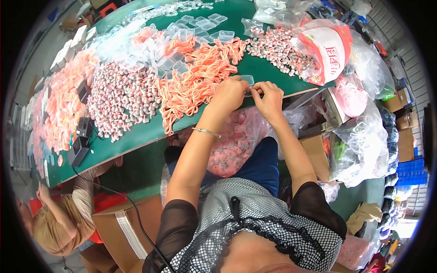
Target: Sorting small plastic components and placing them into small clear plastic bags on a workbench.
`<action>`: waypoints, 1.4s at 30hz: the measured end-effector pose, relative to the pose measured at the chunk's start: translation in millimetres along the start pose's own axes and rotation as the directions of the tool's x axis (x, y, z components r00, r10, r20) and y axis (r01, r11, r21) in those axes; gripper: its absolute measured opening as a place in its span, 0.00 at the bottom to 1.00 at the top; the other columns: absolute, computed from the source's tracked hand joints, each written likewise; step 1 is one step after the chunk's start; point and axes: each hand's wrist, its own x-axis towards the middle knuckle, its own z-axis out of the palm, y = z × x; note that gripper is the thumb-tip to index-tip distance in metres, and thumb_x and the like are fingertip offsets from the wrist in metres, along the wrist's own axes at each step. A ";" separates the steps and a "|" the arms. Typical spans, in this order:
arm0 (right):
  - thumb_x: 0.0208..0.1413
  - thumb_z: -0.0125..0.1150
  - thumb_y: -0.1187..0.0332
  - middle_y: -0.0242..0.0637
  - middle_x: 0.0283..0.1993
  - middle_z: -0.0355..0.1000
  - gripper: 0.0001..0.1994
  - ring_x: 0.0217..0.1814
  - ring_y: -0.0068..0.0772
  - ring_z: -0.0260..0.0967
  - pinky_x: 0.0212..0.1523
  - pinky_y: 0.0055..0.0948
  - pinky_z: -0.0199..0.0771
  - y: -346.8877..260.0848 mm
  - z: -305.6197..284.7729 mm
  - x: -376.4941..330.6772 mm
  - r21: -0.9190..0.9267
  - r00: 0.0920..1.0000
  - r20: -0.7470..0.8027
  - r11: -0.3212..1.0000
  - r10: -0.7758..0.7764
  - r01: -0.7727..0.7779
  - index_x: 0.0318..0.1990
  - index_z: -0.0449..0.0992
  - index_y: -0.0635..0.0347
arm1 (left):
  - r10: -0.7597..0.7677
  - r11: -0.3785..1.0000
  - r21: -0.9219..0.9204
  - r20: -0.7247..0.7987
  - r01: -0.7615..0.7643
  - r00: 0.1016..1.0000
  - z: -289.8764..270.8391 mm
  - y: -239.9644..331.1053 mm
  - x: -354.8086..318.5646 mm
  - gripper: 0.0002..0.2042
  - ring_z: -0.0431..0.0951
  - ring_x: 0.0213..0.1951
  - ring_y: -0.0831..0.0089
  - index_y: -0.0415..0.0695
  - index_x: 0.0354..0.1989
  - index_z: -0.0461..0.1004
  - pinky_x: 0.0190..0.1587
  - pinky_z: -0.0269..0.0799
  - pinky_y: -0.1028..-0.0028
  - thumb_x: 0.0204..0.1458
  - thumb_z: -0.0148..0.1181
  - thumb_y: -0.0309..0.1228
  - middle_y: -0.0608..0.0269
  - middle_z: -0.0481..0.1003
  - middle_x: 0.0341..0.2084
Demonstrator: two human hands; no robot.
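Both of my hands meet at the table's front edge, around a small clear plastic case [247, 79]. My left hand [229, 93] is closed, its fingertips pinching the left side of the case. My right hand [269, 98] is closed too, thumb and forefinger together at the near right side of the case; whatever lies between them is too small to make out. Beside my left hand lies a heap of looped orange cords [193, 68]. Behind it are more clear cases [211, 22], some stacked and some loose.
Small grey-and-pink round pieces form a heap [123, 98] on the green table [141, 141] and spill from a red-and-white bag [330, 52]. A black device [79, 150] trails a cable. A bag of pink pieces [230, 145] hangs below the edge. Another person [63, 218] sits at left.
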 end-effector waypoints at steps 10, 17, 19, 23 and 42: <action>0.47 0.67 0.64 0.30 0.25 0.72 0.07 0.30 0.35 0.71 0.33 0.37 0.67 9.3 -10.0 16.2 0.027 0.985 0.166 0.999 -0.039 0.035 0.25 0.77 0.54 | -0.026 0.998 0.055 -0.101 0.031 0.995 0.4 8.7 -15.7 0.16 0.74 0.44 0.54 0.40 0.40 0.77 0.46 0.71 0.59 0.40 0.67 0.27 0.53 0.74 0.40; 0.49 0.67 0.64 0.34 0.27 0.74 0.07 0.29 0.35 0.74 0.30 0.34 0.72 15.1 8.9 67.1 0.158 0.991 0.133 0.987 -0.015 -0.006 0.30 0.78 0.56 | 0.006 0.991 0.133 -0.164 0.016 0.986 7.8 6.8 -26.3 0.16 0.73 0.41 0.56 0.42 0.40 0.75 0.44 0.70 0.59 0.39 0.68 0.28 0.55 0.72 0.37; 0.49 0.67 0.61 0.34 0.28 0.75 0.09 0.31 0.36 0.75 0.31 0.35 0.72 13.4 26.6 84.1 0.100 0.989 0.147 0.995 0.008 -0.023 0.32 0.78 0.55 | 0.011 0.992 0.122 -0.195 0.013 0.981 10.2 7.0 -28.7 0.15 0.73 0.41 0.56 0.43 0.39 0.75 0.44 0.69 0.59 0.40 0.67 0.28 0.55 0.72 0.37; 0.47 0.67 0.53 0.33 0.31 0.78 0.14 0.34 0.37 0.77 0.33 0.38 0.73 6.5 53.3 104.4 -0.146 0.961 0.243 0.984 0.136 -0.102 0.35 0.78 0.52 | 0.007 0.995 0.100 -0.212 0.015 0.977 10.9 8.4 -31.7 0.14 0.73 0.41 0.57 0.43 0.40 0.75 0.44 0.69 0.60 0.42 0.65 0.29 0.56 0.72 0.38; 0.55 0.63 0.77 0.29 0.36 0.75 0.08 0.38 0.18 0.72 0.41 0.20 0.73 36.7 -15.4 45.3 0.551 0.927 0.375 0.797 0.029 -0.248 0.43 0.76 0.64 | -0.139 0.989 -0.077 -0.204 0.126 0.969 8.6 5.8 -29.7 0.31 0.75 0.41 0.57 0.44 0.54 0.65 0.44 0.69 0.59 0.39 0.71 0.28 0.58 0.75 0.38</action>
